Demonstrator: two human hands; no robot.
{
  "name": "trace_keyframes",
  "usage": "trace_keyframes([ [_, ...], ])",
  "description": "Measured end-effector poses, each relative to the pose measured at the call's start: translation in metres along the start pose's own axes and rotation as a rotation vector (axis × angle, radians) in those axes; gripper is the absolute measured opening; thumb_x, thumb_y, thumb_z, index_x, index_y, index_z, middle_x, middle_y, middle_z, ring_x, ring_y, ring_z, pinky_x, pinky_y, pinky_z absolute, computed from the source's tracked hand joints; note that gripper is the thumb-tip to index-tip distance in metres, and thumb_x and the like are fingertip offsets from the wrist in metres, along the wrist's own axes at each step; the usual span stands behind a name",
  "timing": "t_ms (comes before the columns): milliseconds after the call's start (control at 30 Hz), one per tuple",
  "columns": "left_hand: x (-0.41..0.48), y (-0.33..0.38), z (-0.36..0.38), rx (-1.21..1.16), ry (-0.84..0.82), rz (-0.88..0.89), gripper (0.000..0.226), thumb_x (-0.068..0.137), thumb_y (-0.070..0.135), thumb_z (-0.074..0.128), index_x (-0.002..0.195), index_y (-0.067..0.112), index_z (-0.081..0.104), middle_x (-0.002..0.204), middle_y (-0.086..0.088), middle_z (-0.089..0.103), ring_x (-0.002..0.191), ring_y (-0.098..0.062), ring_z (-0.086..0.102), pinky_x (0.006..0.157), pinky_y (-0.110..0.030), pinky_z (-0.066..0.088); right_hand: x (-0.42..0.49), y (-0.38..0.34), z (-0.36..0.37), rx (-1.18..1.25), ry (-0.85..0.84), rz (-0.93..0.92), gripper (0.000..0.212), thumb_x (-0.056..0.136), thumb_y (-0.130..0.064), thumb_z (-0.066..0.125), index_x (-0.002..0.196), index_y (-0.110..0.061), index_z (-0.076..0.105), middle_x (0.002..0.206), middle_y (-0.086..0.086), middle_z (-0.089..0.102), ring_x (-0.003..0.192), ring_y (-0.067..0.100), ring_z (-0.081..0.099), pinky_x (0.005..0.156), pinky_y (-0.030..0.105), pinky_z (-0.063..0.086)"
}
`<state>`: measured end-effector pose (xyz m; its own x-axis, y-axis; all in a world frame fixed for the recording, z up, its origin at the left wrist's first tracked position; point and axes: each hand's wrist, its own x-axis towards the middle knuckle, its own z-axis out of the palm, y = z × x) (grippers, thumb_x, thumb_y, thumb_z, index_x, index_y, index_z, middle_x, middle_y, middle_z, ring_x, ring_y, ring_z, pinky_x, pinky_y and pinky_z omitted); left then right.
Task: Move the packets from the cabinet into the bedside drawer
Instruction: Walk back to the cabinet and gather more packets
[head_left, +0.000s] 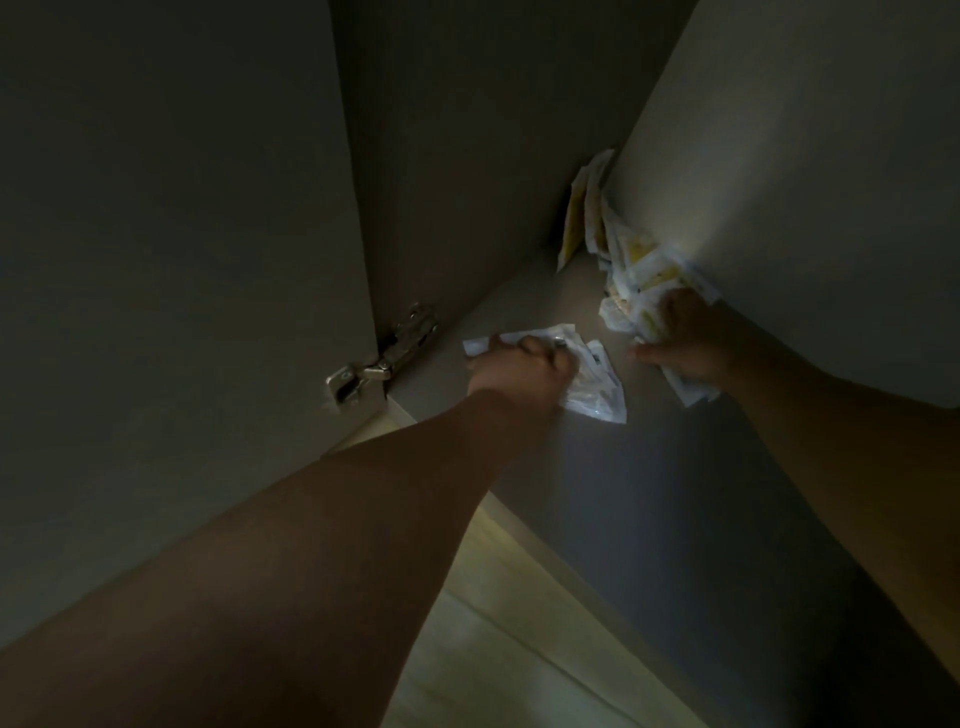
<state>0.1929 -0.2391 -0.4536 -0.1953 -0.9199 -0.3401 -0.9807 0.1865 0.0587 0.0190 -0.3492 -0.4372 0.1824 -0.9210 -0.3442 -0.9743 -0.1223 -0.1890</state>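
**A:** Where are the packets right now?

**B:** All in the cabinet, on the shelf (649, 467). The left hand (519, 366) has its fingers curled down over a few white packets (597, 387) lying flat mid-shelf. The right hand (685, 343) is in the yellow-marked packets (644, 260) heaped against the right wall. Its fingers are mostly buried in the heap, but they look clamped round a bundle, since packet ends poke out below the palm.

**B:** A few upright packets (584, 208) lean in the back corner, beyond both hands. The bedside drawer is not in view.

**A:** How should this gathering step be done?

**B:** I'd squeeze each bunch flat so the slick wrappers stack instead of fanning out. The white ones spread past the left hand on both sides, so I'd rake them together under the palm before lifting. It's dim in there, so I'd go by touch along the wall and into the corner.

**A:** Anything to watch?

**B:** The hinge (382, 353) and the door (182, 260) sit close to the left arm. I'd draw that hand straight back so nothing snags or drops.
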Motion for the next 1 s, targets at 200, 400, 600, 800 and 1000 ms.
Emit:
trace_keyframes([
  [200,-0.007,-0.020,-0.002,-0.035,0.161,0.027,0.048,0.097,0.017,0.040,0.144,0.017,0.030,0.137,-0.015,0.045,0.120,-0.034,0.051,0.093,-0.038,0.042,-0.009,-0.004,0.010,-0.090,0.044,-0.017,0.062,0.096,-0.029,0.049,0.149,-0.012,0.022,0.147,0.022,0.031,0.133,0.037,0.034,0.106,0.039,0.027],
  [400,-0.021,-0.011,0.007,-0.123,0.149,-0.006,0.045,0.096,0.017,0.040,0.141,0.019,0.034,0.138,-0.012,0.044,0.125,-0.032,0.045,0.094,-0.037,0.042,-0.004,-0.001,0.024,-0.094,0.009,-0.004,0.058,0.095,-0.017,0.045,0.148,-0.020,0.022,0.156,0.015,0.010,0.142,0.038,0.014,0.113,0.053,0.020],
  [600,-0.038,-0.010,0.011,-0.172,0.140,-0.072,0.042,0.096,0.017,0.040,0.138,0.020,0.037,0.137,-0.009,0.043,0.127,-0.029,0.041,0.097,-0.036,0.039,-0.030,-0.013,0.035,-0.034,0.023,0.063,0.059,0.094,-0.017,0.044,0.147,-0.019,0.017,0.149,0.018,0.023,0.137,0.039,0.021,0.108,0.057,0.026],
  [800,-0.052,-0.020,0.021,-0.211,0.200,-0.108,0.042,0.093,0.016,0.040,0.135,0.024,0.041,0.138,-0.005,0.045,0.130,-0.025,0.037,0.105,-0.037,0.034,-0.080,-0.024,0.057,-0.045,0.032,0.016,0.067,0.096,-0.024,0.043,0.150,-0.030,0.003,0.157,0.006,0.010,0.145,0.029,0.003,0.112,0.059,0.009],
  [1000,-0.080,-0.025,0.038,-0.284,0.278,-0.043,0.044,0.085,0.019,0.042,0.128,0.025,0.050,0.129,0.000,0.055,0.116,-0.025,0.052,0.090,-0.027,0.038,-0.138,-0.030,0.088,-0.063,0.099,-0.066,0.069,0.094,-0.029,0.045,0.149,-0.035,0.005,0.155,-0.013,0.015,0.146,0.020,-0.002,0.110,0.061,0.004],
])
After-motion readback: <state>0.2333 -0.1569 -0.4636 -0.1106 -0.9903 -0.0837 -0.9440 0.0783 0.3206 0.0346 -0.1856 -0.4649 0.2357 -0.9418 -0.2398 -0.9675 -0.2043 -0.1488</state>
